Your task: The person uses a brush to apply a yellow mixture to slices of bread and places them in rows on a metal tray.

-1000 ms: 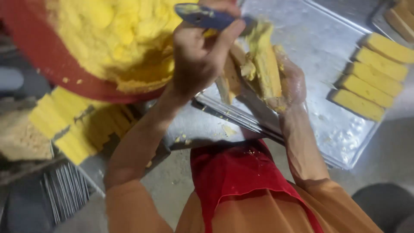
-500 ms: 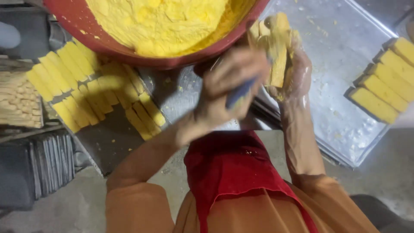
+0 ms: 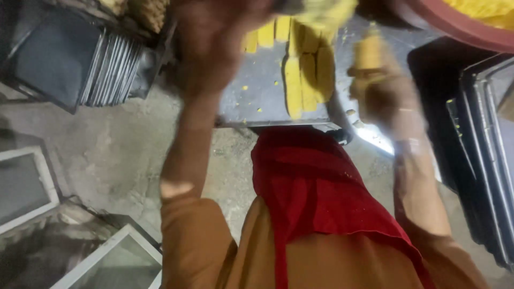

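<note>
Yellow dough bar [image 3: 369,52] sits upright in the right hand [image 3: 383,93], fingers closed round it, held above the near right corner of the metal tray [image 3: 251,85]; frame is motion-blurred so the grip detail is soft. Left hand [image 3: 214,48] is raised over the tray's near left part, badly smeared, cannot tell if it is open or what it has hold of; something pale yellow shows at the top edge just beside it. Risks, as a judgement: the soft bar could bend, break or slip from the grip and drop past the tray's near edge onto the concrete floor [image 3: 123,150]; crumbs already lie on the tray. Rows of yellow bars [image 3: 305,75] lie on the tray's middle towards its far edge and a swinging hand could dent them. Red bowl [image 3: 455,29] of yellow mix sits at the far right, edge overhanging dark stacked trays [image 3: 482,134]. Stacked metal sheets [image 3: 107,69] far left. No packages, labels or signs visible.
</note>
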